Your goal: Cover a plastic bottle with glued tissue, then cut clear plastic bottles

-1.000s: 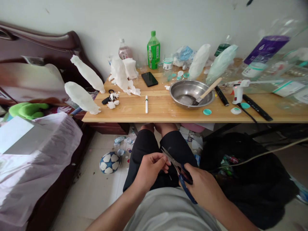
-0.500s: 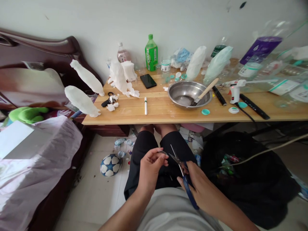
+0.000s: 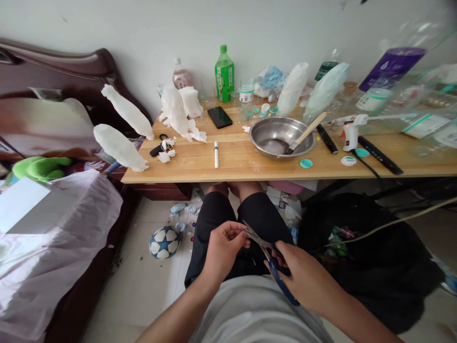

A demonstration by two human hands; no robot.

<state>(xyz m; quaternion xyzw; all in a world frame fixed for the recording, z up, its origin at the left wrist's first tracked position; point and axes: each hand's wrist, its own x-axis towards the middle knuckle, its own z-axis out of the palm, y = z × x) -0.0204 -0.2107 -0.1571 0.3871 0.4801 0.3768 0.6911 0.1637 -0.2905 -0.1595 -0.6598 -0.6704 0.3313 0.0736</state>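
I sit with both hands over my lap, in front of a wooden table [image 3: 250, 166]. My right hand [image 3: 303, 278] is closed round the blue handles of a pair of scissors [image 3: 271, 259], whose blades point up and left and are nearly closed. My left hand [image 3: 224, 245] pinches something small and dark at the blade tips; I cannot make out what it is. On the table lie a steel bowl [image 3: 282, 138] with a wooden-handled brush, a white marker [image 3: 216, 155] and a black phone [image 3: 220, 116].
White paper-covered bottle shapes [image 3: 121, 145] stick out at the table's left end. A green bottle [image 3: 224, 74], a glue gun [image 3: 350, 133], caps and clear plastic bottles crowd the back and right. A bed stands left, a football [image 3: 164, 242] lies on the floor, a black bag [image 3: 371, 257] sits right.
The scissor blades stood apart half a second ago and have now come together at my left fingertips. Both hands stayed over my lap.
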